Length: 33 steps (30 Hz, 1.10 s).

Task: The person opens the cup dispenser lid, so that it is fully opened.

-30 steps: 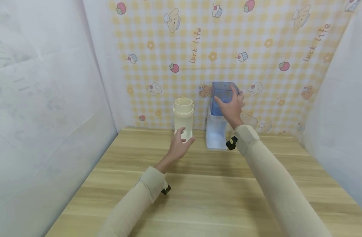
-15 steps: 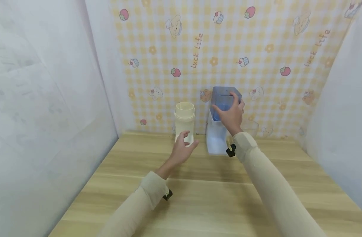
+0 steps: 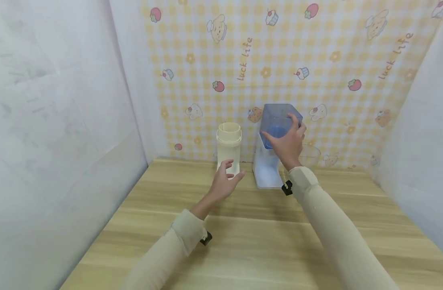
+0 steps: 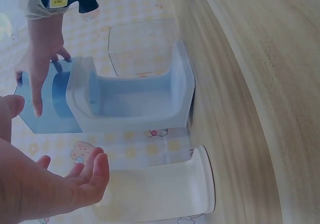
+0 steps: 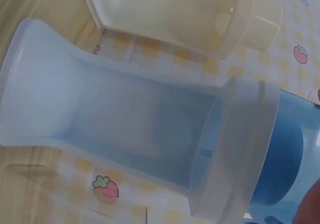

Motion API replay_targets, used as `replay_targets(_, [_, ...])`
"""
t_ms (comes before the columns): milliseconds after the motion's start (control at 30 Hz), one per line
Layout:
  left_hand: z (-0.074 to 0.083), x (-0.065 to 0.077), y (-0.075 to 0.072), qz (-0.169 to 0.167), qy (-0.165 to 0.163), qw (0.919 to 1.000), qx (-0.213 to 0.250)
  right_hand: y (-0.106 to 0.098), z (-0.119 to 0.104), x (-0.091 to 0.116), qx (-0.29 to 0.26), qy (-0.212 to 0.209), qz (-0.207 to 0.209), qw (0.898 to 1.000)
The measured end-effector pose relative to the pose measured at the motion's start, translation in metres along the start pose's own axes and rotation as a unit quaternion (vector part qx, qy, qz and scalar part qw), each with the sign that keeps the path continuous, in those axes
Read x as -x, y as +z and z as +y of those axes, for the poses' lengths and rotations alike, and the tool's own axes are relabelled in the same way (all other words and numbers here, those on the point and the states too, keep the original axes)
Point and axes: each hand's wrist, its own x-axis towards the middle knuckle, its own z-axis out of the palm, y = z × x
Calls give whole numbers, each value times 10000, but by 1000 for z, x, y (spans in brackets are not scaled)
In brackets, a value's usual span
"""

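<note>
A white stand (image 3: 268, 173) with a see-through blue container (image 3: 279, 112) on top stands by the back wall. My right hand (image 3: 289, 145) holds the container, thumb on its near left side and fingers over its right side. To its left is an upright cream stand (image 3: 228, 147) with a round collar and a thin handle. My left hand (image 3: 224, 183) hovers in front of that stand's lower part, fingers loosely curved and holding nothing. In the right wrist view, only a bit of my right hand (image 5: 310, 206) shows beside the container.
A clear, thin-edged box (image 4: 142, 47) stands behind and right of the white stand, partly hidden by my right arm. The wooden table (image 3: 257, 245) meets a patterned cloth wall (image 3: 257, 52) at the back. White cloth (image 3: 62, 141) hangs on both sides.
The blue container and white stand have turned slightly, with the top leaning a little farther right under my right hand. My left hand stays nearly in place before the cream stand.
</note>
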Motion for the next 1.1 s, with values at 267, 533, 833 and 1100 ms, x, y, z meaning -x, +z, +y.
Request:
replay_targets(267, [0,10,-9,134,-208,9996,168,-2,-10,9,12,-269,-41,9996])
replay_targets(533, [1,17,-16,108,-368,9987,336,-1,-13,16,-276,-525,33,9982])
replay_targets(833, [3,23,-25,-19,-275,9985,479,1,-20,10,-504,-703,92,9962])
replay_targets(1100, [13,43,-47,-321,86,9976,614,-21,-7,6,-780,-497,-25,9957])
